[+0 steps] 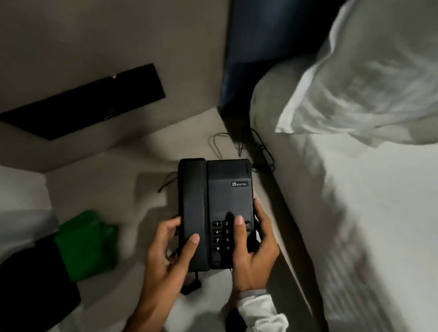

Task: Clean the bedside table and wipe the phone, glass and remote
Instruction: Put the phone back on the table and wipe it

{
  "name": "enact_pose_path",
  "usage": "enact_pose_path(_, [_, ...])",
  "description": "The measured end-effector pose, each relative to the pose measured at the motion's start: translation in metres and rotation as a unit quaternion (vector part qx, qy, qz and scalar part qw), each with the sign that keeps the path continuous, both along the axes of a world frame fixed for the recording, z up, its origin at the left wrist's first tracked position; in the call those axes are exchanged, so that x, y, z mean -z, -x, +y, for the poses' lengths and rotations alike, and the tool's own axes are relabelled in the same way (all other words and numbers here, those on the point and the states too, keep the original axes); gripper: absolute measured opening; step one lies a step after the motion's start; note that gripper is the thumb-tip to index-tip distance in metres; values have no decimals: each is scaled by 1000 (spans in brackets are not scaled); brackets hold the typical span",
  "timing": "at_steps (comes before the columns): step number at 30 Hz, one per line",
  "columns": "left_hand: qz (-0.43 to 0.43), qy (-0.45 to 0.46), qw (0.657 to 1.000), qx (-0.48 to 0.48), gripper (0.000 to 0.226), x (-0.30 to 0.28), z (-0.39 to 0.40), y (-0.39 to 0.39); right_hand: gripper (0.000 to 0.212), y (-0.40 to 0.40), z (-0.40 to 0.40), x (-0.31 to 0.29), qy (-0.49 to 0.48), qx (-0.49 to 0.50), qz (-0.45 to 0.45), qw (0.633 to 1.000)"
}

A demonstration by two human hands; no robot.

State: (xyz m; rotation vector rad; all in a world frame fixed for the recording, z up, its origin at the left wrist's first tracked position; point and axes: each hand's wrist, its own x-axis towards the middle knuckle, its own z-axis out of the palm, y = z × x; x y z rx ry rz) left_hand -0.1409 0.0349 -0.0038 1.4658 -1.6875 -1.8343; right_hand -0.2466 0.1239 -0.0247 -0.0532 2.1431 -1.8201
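1. Head view: a black desk phone (213, 209) sits at the centre of the frame, handset in its cradle on the left side, keypad on the right, a small white label near its top.
2. The left hand (172, 253) has its grip closed round the phone's lower left edge, thumb laid on the handset, fingers curled underneath.
3. The right hand (255, 246) has its grip closed on the lower right edge, thumb resting across the keypad, fingers wrapped round the side; a white sleeve (262, 329) runs off toward 5 o'clock.
4. Whether the phone is lifted or resting on the pale worktop (142, 157) cannot be told.
5. Thin black cords (242, 146) lie on the worktop at 12 o'clock from the phone, near the bed edge.
6. A green cloth (86, 243) lies at 9 o'clock from the hands, well apart from the phone, touching a dark rounded object (32, 289) at 8 o'clock; what that is cannot be told.
7. A black panel (83, 101) is on the wall at 11 o'clock.
8. A white bed (381, 239) with a pillow (380, 83) fills the 1 to 4 o'clock side.
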Motion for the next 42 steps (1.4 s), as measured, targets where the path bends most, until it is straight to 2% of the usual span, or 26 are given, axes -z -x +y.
enact_pose_path(3, [-32, 0, 999, -26, 34, 32, 3, 11, 53, 18, -2, 28, -50, -42, 3, 998])
enact_pose_path(8, [-14, -7, 998, -63, 30, 62, 15, 43, 62, 59, -2, 55, -124, -118, 37, 985])
enact_pose_path(13, [-10, -10, 997, -82, 38, 73, 19, 66, 59, 88, -7, 68, -147, -183, 57, 970])
enact_pose_path(22, [-38, 15, 999, -34, 43, 70, 5, 71, 62, 110, -22, 56, -201, -252, 56, 945])
enact_pose_path(24, [-43, 29, 998, -32, 43, 62, 1, 55, 55, 105, -21, 46, -223, -240, 103, 939])
enact_pose_path(27, [-41, 106, 992, -64, 38, 46, -18, 5, 39, 74, -28, 25, -217, -185, 238, 929])
enact_pose_path(30, [-96, 214, 965, -117, 29, 40, -54, -69, 22, 11, -53, 13, -156, -250, 280, 914])
enact_pose_path(32, [-171, 235, 947, -139, 34, 45, -80, -118, 17, -35, -76, 18, -145, -324, 231, 906])
enact_pose_path(34, [-232, 193, 940, -157, 40, 56, -105, -161, 23, -83, -102, 31, -153, -366, 123, 910])
enact_pose_path(36, [-236, 113, 952, -157, 49, 68, -122, -182, 33, -118, -126, 45, -162, -348, -49, 922])
enact_pose_path(38, [-193, 20, 970, -148, 56, 76, -134, -196, 39, -146, -151, 56, -153, -290, -201, 923])
enact_pose_path(39, [-178, 2, 975, -135, 58, 80, -135, -196, 40, -153, -158, 60, -157, -273, -229, 921])
enact_pose_path(42, [-178, 20, 977, -119, 62, 83, -134, -197, 39, -164, -168, 60, -185, -276, -232, 914])
